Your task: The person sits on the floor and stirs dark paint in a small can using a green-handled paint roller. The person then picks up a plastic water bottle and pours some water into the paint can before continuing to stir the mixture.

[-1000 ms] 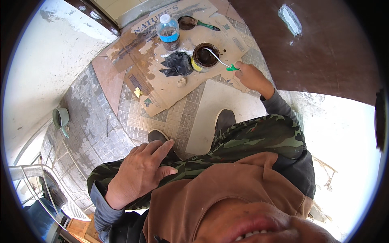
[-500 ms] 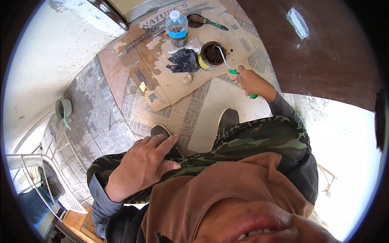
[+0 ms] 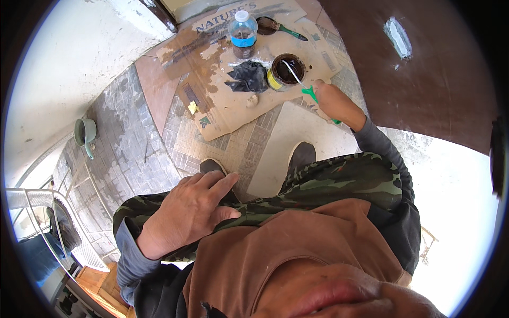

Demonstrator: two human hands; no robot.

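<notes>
My right hand [image 3: 339,108] grips a green roller handle [image 3: 309,93] whose white metal rod [image 3: 294,73] reaches into an open can of dark brown paint [image 3: 275,79]. A crumpled black cloth [image 3: 247,78] lies left of the can, with a small pale lump [image 3: 252,99] below it. Behind these stand a clear plastic bottle with a blue label [image 3: 243,40] and a green-handled brush [image 3: 290,33], its bristles in a dark round container [image 3: 266,25]. All rest on stained cardboard [image 3: 217,114]. My left hand [image 3: 193,206] lies on my camouflage-clad thigh, fingers apart, holding nothing.
A brown panel with a whitish patch [image 3: 435,74] rises at the right. A white wall [image 3: 63,63] runs along the left, with a green dipper [image 3: 85,135] on the wet floor. A white metal rack [image 3: 53,217] and wooden piece [image 3: 101,286] stand lower left.
The whole view has shifted a little, so the cardboard and its items appear farther right. My right hand moved slightly right with the handle. My left hand stays on my thigh.
</notes>
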